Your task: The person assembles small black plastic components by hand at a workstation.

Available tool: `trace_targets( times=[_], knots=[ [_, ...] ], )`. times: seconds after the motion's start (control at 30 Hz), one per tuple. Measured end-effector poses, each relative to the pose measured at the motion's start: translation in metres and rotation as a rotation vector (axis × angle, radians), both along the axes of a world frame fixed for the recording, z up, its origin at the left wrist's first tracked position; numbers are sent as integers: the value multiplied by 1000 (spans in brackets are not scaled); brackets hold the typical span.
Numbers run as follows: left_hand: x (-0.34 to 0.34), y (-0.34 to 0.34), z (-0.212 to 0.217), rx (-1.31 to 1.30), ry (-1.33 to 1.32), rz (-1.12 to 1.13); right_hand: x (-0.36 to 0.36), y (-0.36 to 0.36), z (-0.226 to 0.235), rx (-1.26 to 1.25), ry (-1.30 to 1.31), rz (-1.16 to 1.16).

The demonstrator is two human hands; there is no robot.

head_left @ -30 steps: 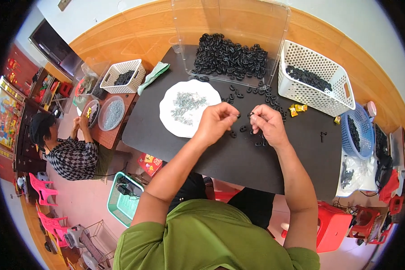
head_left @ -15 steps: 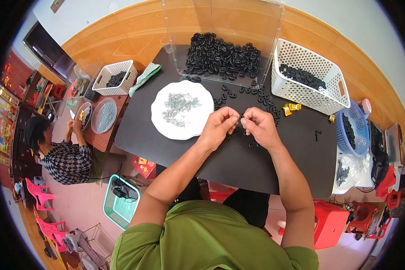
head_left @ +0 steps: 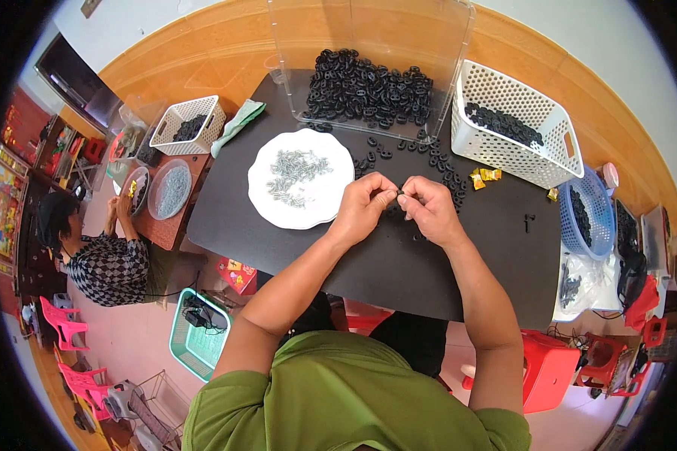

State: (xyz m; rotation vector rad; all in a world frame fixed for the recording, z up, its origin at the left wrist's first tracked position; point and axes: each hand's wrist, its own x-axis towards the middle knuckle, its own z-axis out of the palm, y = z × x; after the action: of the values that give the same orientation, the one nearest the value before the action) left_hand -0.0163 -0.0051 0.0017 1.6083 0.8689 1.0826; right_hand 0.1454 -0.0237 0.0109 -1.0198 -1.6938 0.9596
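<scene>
Above the dark table (head_left: 278,252), my left hand (head_left: 365,207) and my right hand (head_left: 432,210) meet fingertip to fingertip. Both are closed in a pinch on a small black piece (head_left: 399,192), mostly hidden by the fingers. Loose black oval pieces (head_left: 447,174) with holes lie just beyond my hands and to their right. Left of my left hand stands a white scalloped plate (head_left: 267,210) with a heap of small shiny metal pins (head_left: 297,171) on it. At the back, a clear plastic bin (head_left: 368,22) lies tipped, with many more black oval pieces (head_left: 365,90) in it.
A white perforated basket (head_left: 515,161) of black parts stands back right, beside a blue basket (head_left: 602,225). Yellow wrappers (head_left: 486,177) and small black parts (head_left: 529,222) lie nearby. At far left, another person (head_left: 109,263) sits at a reddish table. A green basket (head_left: 195,349) stands on the floor.
The view has shifted slightly. My hands stay together with fingertips pinched, and my right fingers have shifted a little around the black piece.
</scene>
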Motion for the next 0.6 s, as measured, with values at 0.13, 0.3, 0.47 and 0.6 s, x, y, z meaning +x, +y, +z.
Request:
trace_targets(
  times=[0.13,0.3,0.47,0.6],
  knots=[
    [0,-1,9,-193,-98,-55,0,0,4,-142,193,-20],
    [-5,-11,21,192,140,104,22,9,3,-194,459,-118],
    [1,-23,19,617,763,153,27,9,4,-191,497,-159],
    [4,-18,11,605,863,115,24,8,5,-189,458,-124]
  ],
)
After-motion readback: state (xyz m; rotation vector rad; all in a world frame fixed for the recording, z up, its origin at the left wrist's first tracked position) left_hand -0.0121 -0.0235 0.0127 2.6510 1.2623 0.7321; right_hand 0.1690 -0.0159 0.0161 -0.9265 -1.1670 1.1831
